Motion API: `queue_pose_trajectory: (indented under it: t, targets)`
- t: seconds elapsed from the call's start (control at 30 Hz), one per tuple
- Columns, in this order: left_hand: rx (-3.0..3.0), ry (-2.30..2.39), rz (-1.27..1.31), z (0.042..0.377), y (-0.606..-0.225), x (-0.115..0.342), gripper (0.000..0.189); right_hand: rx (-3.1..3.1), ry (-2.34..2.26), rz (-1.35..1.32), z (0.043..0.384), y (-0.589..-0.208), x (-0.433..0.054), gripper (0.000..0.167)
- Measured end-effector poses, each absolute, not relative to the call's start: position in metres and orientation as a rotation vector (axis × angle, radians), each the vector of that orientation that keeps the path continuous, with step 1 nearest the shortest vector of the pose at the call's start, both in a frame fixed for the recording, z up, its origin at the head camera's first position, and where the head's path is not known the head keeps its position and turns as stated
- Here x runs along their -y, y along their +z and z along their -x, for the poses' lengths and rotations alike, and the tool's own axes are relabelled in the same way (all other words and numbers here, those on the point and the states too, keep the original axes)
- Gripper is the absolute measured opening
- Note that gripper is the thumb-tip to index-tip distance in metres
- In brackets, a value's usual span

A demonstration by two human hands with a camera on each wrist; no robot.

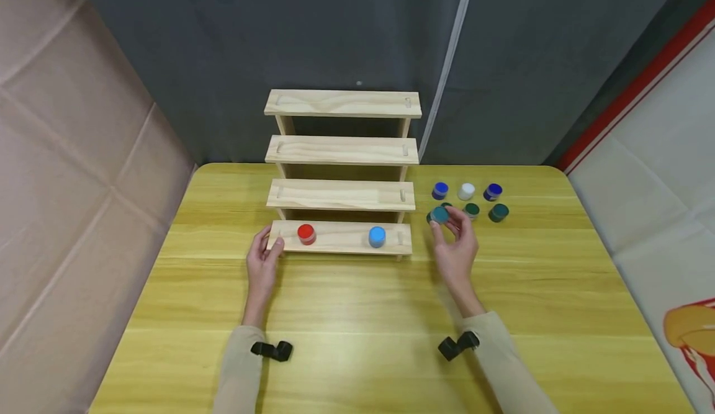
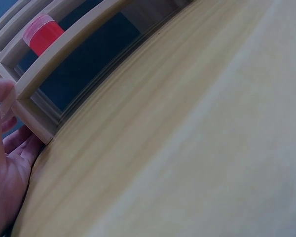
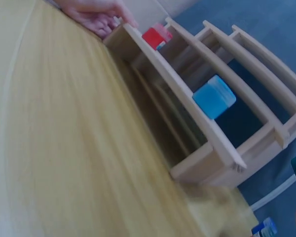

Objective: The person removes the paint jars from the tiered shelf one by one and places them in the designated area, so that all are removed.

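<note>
A four-step wooden rack [image 1: 342, 195] stands at the back of the table. My left hand [image 1: 262, 266] holds the left end of its lowest step, thumb at the front corner and fingers along the side. On that step sit a red paint jar [image 1: 306, 234] towards the left and a light blue paint jar [image 1: 377, 236] towards the right. To the right of the rack, my right hand [image 1: 457, 251] pinches a teal paint jar [image 1: 439, 215] between thumb and fingers. That jar shows only partly at the right edge of the right wrist view.
Right of the rack stand more small jars: a blue jar [image 1: 440, 190], a white jar [image 1: 466, 191] and a dark blue jar [image 1: 493, 192] behind, with green jars [image 1: 499, 213] in front. A dark grey panel [image 1: 346, 29] rises behind the table [image 1: 357, 327].
</note>
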State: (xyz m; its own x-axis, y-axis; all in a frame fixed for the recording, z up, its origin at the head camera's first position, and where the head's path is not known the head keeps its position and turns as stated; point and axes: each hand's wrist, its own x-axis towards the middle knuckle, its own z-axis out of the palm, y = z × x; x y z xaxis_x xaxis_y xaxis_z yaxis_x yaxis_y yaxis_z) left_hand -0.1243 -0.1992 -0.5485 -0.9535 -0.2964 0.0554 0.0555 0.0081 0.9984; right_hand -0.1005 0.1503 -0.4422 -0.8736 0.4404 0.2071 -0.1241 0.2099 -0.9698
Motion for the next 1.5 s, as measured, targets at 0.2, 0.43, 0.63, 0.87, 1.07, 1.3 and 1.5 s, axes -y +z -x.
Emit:
queue_pose_trajectory:
  t: [0.2, 0.43, 0.63, 0.87, 1.07, 1.3, 1.5]
  targets:
    - [2.044, -2.058, -0.251, 0.123, -0.543, 0.199, 0.045, 2.067, 1.698, 0.342, 0.103, -0.466, -0.165, 0.041]
    - [2.040, -2.059, -0.250, 0.124, -0.546, 0.198, 0.045, 2.149, 1.639, 0.441, 0.109, -0.499, -0.181, 0.041]
    - [2.048, -2.052, -0.259, 0.124, -0.546, 0.198, 0.046, 2.204, 1.637, 0.542, 0.107, -0.510, -0.191, 0.040]
    - [2.039, -2.045, -0.247, 0.125, -0.548, 0.197, 0.047, 2.247, 1.586, 0.581, 0.110, -0.522, -0.201, 0.040]
    - [2.029, -2.053, -0.239, 0.125, -0.549, 0.197, 0.047, 2.246, 1.563, 0.597, 0.113, -0.529, -0.205, 0.040]
    - [2.030, -2.038, -0.254, 0.125, -0.550, 0.198, 0.046, 2.241, 1.538, 0.586, 0.114, -0.534, -0.208, 0.038]
    - [2.037, -2.063, -0.267, 0.124, -0.548, 0.200, 0.048, 2.250, 1.521, 0.569, 0.114, -0.535, -0.207, 0.039]
